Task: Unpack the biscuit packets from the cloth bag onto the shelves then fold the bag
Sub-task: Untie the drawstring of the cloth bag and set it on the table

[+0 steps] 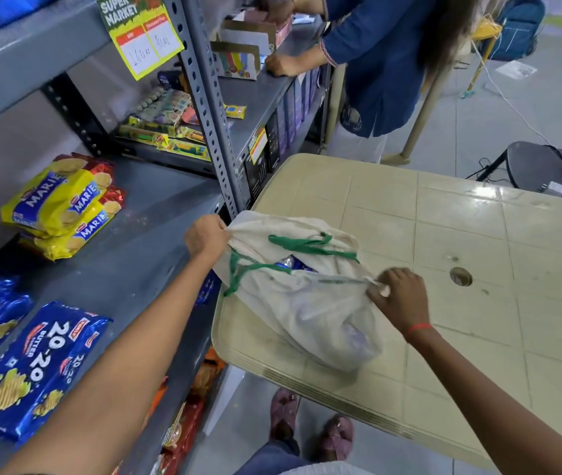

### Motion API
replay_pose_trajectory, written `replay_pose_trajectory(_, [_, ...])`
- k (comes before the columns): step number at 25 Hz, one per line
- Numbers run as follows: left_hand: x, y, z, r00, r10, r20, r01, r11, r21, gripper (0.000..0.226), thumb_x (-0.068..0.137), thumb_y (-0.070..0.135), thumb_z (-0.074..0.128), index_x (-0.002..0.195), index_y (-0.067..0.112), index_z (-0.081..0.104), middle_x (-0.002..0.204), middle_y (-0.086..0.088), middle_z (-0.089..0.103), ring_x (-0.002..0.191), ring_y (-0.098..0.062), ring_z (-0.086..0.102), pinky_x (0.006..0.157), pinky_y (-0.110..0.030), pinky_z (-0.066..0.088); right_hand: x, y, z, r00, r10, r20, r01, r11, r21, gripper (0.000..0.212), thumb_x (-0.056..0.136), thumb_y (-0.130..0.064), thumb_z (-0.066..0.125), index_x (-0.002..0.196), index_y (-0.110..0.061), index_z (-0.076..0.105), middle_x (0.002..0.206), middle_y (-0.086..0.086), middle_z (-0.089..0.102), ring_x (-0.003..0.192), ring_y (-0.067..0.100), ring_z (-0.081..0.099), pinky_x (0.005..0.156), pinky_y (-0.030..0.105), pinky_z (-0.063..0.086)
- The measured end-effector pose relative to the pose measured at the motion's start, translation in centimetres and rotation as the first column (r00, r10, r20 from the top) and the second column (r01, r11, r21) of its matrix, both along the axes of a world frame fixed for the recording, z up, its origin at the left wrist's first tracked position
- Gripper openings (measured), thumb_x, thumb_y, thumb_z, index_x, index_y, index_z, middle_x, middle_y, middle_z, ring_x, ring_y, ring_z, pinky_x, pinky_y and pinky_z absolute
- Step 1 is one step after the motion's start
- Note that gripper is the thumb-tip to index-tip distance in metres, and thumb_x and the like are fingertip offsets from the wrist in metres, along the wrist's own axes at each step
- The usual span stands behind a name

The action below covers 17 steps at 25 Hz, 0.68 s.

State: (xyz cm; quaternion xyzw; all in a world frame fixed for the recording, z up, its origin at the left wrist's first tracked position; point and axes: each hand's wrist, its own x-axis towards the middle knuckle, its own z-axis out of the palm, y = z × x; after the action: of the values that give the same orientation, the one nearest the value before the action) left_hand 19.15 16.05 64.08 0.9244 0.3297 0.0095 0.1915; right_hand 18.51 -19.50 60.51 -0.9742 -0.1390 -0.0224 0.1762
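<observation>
Shelf post (209, 108) beside cloth bag (307, 296)

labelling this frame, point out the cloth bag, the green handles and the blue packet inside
cloth bag (320, 317), head view, cloth side
green handles (301, 244), head view, upper strap
blue packet (295, 262), head view, part showing in the opening

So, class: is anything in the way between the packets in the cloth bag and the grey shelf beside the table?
Only the cloth bag itself. The left hand and right hand pinch its rim, holding the mouth open over a blue packet. The shelf has bare space beside the table.
</observation>
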Motion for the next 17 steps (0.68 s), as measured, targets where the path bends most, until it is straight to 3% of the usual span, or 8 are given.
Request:
replay_pose_trajectory(3, [-0.8, -2.7, -1.3, 0.939, -0.339, 0.053, 0.328, 0.932, 0.152, 0.040, 0.077, 0.028, 0.070, 0.116, 0.023, 0.061, 0.117, -0.003, 0.059, 0.110, -0.026, 0.053, 0.091, -0.038, 0.044, -1.5, -0.2, 0.6, 0.994, -0.085, 0.073, 0.080, 0.994, 0.068, 0.039, 0.070, -0.046, 0.052, 0.079, -0.011, 0.065, 0.085, 0.009, 0.067, 0.083, 0.030, 0.060, 0.073, 0.038, 0.044])
replay_pose_trajectory(5, [-1.6, -6.1, -2.5, 0.714, -0.691, 0.114, 0.622, 0.701, 0.350, 0.033, 0.079, 0.026, 0.067, 0.111, 0.020, 0.064, 0.111, -0.002, 0.063, 0.105, -0.025, 0.057, 0.089, -0.037, 0.042, -1.6, 3.5, 1.0, 0.994, 0.053, 0.096, -0.068, 0.986, 0.154, 0.030, 0.076, -0.034, 0.055, 0.089, -0.010, 0.065, 0.093, 0.012, 0.066, 0.088, 0.031, 0.060, 0.075, 0.037, 0.044])
replay_pose_trajectory(7, [-1.6, -7.9, -3.2, 0.497, -0.863, -0.091, 0.807, 0.421, 0.415, 0.029, 0.084, 0.024, 0.061, 0.112, 0.019, 0.064, 0.116, -0.003, 0.064, 0.110, -0.026, 0.057, 0.091, -0.039, 0.041, -1.0, 7.8, 0.6, 0.962, 0.271, 0.034, -0.273, 0.952, 0.139, 0.021, 0.083, -0.015, 0.055, 0.099, -0.004, 0.065, 0.103, 0.017, 0.066, 0.094, 0.034, 0.061, 0.080, 0.038, 0.046])
replay_pose_trajectory(8, [-1.2, -7.9, -3.4, 0.483, -0.856, -0.184, 0.830, 0.380, 0.408, 0.034, 0.086, 0.023, 0.058, 0.120, 0.019, 0.060, 0.127, -0.005, 0.059, 0.117, -0.027, 0.053, 0.094, -0.039, 0.040, -0.5, 9.6, 0.1, 0.931, 0.364, -0.026, -0.361, 0.929, 0.085, 0.023, 0.086, -0.010, 0.052, 0.104, -0.002, 0.064, 0.109, 0.020, 0.064, 0.100, 0.035, 0.060, 0.083, 0.039, 0.047])
replay_pose_trajectory(10, [-0.3, -7.4, -3.1, 0.554, -0.797, -0.242, 0.822, 0.477, 0.310, 0.040, 0.089, 0.013, 0.053, 0.129, 0.018, 0.050, 0.139, -0.009, 0.044, 0.125, -0.029, 0.045, 0.094, -0.037, 0.040, 0.6, 11.6, -1.3, 0.908, 0.406, -0.100, -0.412, 0.910, -0.049, 0.032, 0.092, -0.011, 0.043, 0.120, -0.001, 0.056, 0.130, 0.019, 0.055, 0.120, 0.033, 0.051, 0.097, 0.041, 0.043])
replay_pose_trajectory(13, [0.6, -6.4, -2.2, 0.648, -0.758, -0.074, 0.762, 0.647, 0.040, 0.031, 0.085, -0.002, 0.049, 0.114, 0.009, 0.054, 0.124, -0.013, 0.047, 0.108, -0.031, 0.051, 0.079, -0.032, 0.039, 2.3, 11.3, -2.8, 0.962, 0.248, -0.114, -0.267, 0.942, -0.204, 0.046, 0.096, -0.025, 0.042, 0.138, -0.007, 0.039, 0.146, 0.012, 0.041, 0.137, 0.028, 0.037, 0.108, 0.043, 0.035])
replay_pose_trajectory(15, [1.1, -5.3, -1.1, 0.699, -0.715, 0.004, 0.714, 0.699, -0.037, 0.018, 0.085, 0.005, 0.047, 0.099, 0.010, 0.058, 0.119, -0.012, 0.048, 0.100, -0.026, 0.054, 0.081, -0.033, 0.040, 3.4, 10.7, -2.8, 0.983, 0.146, -0.107, -0.155, 0.984, -0.084, 0.040, 0.092, -0.024, 0.049, 0.129, -0.009, 0.046, 0.134, 0.015, 0.051, 0.123, 0.033, 0.049, 0.094, 0.043, 0.045])
replay_pose_trajectory(17, [1.5, -4.2, -0.4, 0.699, -0.715, 0.020, 0.714, 0.697, -0.067, 0.016, 0.080, 0.004, 0.047, 0.087, 0.014, 0.057, 0.118, -0.006, 0.047, 0.101, -0.021, 0.051, 0.081, -0.032, 0.041, 4.7, 10.1, -1.9, 0.982, 0.029, -0.187, 0.009, 0.979, 0.202, 0.022, 0.086, -0.011, 0.054, 0.107, -0.008, 0.055, 0.114, 0.018, 0.059, 0.102, 0.035, 0.058, 0.079, 0.035, 0.045])
